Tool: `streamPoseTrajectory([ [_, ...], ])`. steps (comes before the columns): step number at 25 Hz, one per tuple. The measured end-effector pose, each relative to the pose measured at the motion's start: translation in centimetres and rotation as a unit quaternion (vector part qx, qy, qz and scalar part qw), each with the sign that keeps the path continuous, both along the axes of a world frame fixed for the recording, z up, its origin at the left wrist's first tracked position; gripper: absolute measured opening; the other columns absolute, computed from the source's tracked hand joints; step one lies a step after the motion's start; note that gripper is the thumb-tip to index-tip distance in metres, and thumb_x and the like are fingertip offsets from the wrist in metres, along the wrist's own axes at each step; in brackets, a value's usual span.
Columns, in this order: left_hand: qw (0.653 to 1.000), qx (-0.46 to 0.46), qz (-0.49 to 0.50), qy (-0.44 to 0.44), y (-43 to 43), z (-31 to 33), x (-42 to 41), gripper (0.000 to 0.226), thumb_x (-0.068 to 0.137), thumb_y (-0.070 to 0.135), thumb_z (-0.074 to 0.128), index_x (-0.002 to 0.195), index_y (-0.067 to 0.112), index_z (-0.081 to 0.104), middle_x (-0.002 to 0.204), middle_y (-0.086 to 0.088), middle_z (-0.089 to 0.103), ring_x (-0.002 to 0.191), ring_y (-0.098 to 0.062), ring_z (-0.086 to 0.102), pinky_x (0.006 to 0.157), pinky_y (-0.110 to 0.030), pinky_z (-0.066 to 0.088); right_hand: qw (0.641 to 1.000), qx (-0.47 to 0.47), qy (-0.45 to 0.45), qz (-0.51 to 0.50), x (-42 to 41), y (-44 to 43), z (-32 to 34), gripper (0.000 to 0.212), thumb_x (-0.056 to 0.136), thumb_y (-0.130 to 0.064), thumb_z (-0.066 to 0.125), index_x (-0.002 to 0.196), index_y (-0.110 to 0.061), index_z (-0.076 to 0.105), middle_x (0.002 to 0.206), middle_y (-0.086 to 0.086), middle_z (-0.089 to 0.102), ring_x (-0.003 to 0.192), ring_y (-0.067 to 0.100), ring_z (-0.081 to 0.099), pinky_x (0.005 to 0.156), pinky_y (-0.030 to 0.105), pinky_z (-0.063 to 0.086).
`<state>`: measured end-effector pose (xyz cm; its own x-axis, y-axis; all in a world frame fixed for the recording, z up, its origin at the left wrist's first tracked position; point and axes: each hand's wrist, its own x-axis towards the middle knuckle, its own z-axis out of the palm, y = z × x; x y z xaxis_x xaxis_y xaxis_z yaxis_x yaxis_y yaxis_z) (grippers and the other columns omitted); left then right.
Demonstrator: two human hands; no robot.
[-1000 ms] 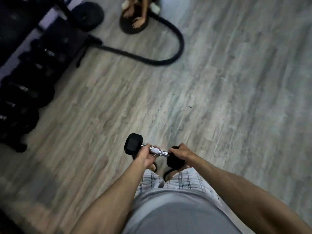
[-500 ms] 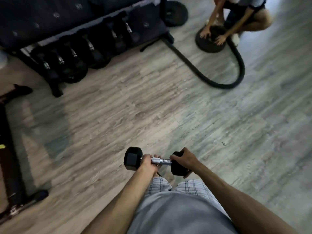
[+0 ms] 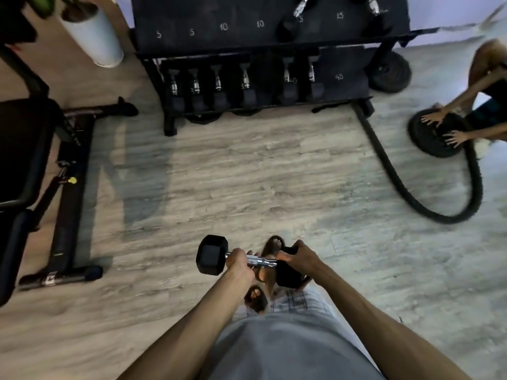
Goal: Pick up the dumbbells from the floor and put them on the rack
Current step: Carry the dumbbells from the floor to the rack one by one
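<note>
A black hex dumbbell (image 3: 211, 255) with a chrome handle is held level in front of my waist. My left hand (image 3: 241, 263) is wrapped around the handle near the left head. My right hand (image 3: 297, 259) grips over the right head, hiding most of it. The black dumbbell rack (image 3: 271, 41) stands straight ahead across the floor. Its lower shelf holds several dumbbells (image 3: 219, 86), and its upper shelf, marked with chalk weight numbers, carries two more at its right end.
A black weight bench (image 3: 41, 171) stands at the left. A thick black battle rope (image 3: 439, 204) loops over the floor at the right. Another person's hands (image 3: 450, 133) rest on a weight plate (image 3: 436, 138) there. A white planter (image 3: 93, 37) stands left of the rack.
My view has swung so the rack now stands straight ahead and closer. Both hands keep the same hold on the dumbbell. The person at the right still crouches over the plate.
</note>
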<state>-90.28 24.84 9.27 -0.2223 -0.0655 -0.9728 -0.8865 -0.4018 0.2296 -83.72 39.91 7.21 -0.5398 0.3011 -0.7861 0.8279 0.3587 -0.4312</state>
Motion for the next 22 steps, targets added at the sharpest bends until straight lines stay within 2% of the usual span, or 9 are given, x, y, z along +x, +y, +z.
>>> streamPoseTrajectory([
  [3,0.999,-0.017,0.035,0.014,-0.9,0.0,-6.2,0.017,0.101,0.007,0.032,0.091,0.005,0.046,0.080,-0.011,0.051,0.053,-0.026,0.057,0.061,-0.038,0.046,1.000,-0.017,0.000,0.026,-6.9,-0.9,0.0,0.059,0.074,-0.061,0.067,0.107,-0.015,0.049,0.096,0.004,0.065,0.080,0.017,0.063,0.057,0.028,0.048],
  [4,0.999,-0.026,0.044,0.016,-1.0,-0.3,-8.5,0.017,0.101,0.007,0.032,0.090,0.004,0.046,0.080,-0.011,0.050,0.054,-0.027,0.055,0.061,-0.037,0.046,0.999,-0.020,-0.001,0.032,-9.5,-1.0,-0.2,0.058,0.075,-0.060,0.066,0.107,-0.015,0.049,0.095,0.004,0.065,0.080,0.018,0.063,0.058,0.029,0.050],
  [7,0.996,-0.036,0.074,0.021,-1.2,-0.7,-15.2,0.012,0.100,0.005,0.031,0.104,0.004,0.043,0.075,-0.011,0.048,0.061,-0.025,0.049,0.063,-0.039,0.047,0.998,-0.020,0.005,0.059,-16.9,-1.2,-0.5,0.056,0.079,-0.054,0.066,0.111,-0.011,0.049,0.104,0.011,0.065,0.094,0.028,0.064,0.078,0.038,0.057],
  [8,0.996,-0.038,0.076,0.019,-1.2,-0.7,-17.8,0.013,0.100,0.005,0.031,0.104,0.004,0.043,0.076,-0.012,0.049,0.062,-0.025,0.050,0.064,-0.040,0.048,0.998,-0.023,0.008,0.062,-19.6,-1.2,-0.6,0.055,0.081,-0.052,0.065,0.112,-0.010,0.048,0.106,0.012,0.064,0.097,0.030,0.064,0.080,0.042,0.058],
  [11,0.996,-0.053,0.076,0.019,-1.4,-0.1,-24.4,0.017,0.100,0.007,0.032,0.096,0.004,0.048,0.082,-0.012,0.057,0.061,-0.025,0.053,0.071,-0.041,0.051,0.997,-0.052,-0.003,0.058,-27.0,-1.3,0.1,0.053,0.082,-0.048,0.065,0.113,-0.010,0.045,0.108,0.013,0.064,0.095,0.033,0.066,0.065,0.045,0.058],
  [14,0.993,-0.060,0.099,0.030,-1.0,0.6,-30.3,0.013,0.101,0.008,0.030,0.107,0.006,0.042,0.077,-0.009,0.051,0.062,-0.023,0.053,0.068,-0.042,0.049,0.997,-0.051,0.000,0.064,-33.2,-1.3,0.7,0.056,0.077,-0.049,0.065,0.111,-0.007,0.050,0.102,0.012,0.066,0.092,0.028,0.067,0.069,0.039,0.055],
  [17,0.992,-0.067,0.102,0.043,-0.3,1.5,-35.5,0.013,0.102,0.008,0.029,0.106,0.005,0.040,0.075,-0.009,0.049,0.060,-0.022,0.051,0.069,-0.041,0.048,0.997,-0.051,0.011,0.064,-38.4,-1.0,0.9,0.061,0.071,-0.050,0.063,0.109,-0.004,0.055,0.101,0.015,0.069,0.091,0.029,0.068,0.074,0.038,0.054],
  [19,0.989,-0.081,0.114,0.043,0.3,1.5,-39.0,0.013,0.101,0.007,0.028,0.104,0.004,0.041,0.073,-0.009,0.048,0.058,-0.023,0.050,0.060,-0.038,0.046,0.997,-0.057,0.006,0.060,-41.7,-0.6,1.1,0.065,0.069,-0.052,0.062,0.110,-0.003,0.055,0.097,0.014,0.068,0.086,0.029,0.067,0.065,0.033,0.053],
  [22,0.988,-0.086,0.119,0.046,1.7,1.3,-44.1,0.019,0.100,0.007,0.030,0.089,0.005,0.044,0.074,-0.010,0.048,0.059,-0.024,0.048,0.060,-0.037,0.046,0.997,-0.052,0.006,0.062,-46.4,0.7,1.3,0.063,0.073,-0.057,0.063,0.112,-0.009,0.048,0.096,0.007,0.062,0.083,0.023,0.063,0.049,0.029,0.051],
])
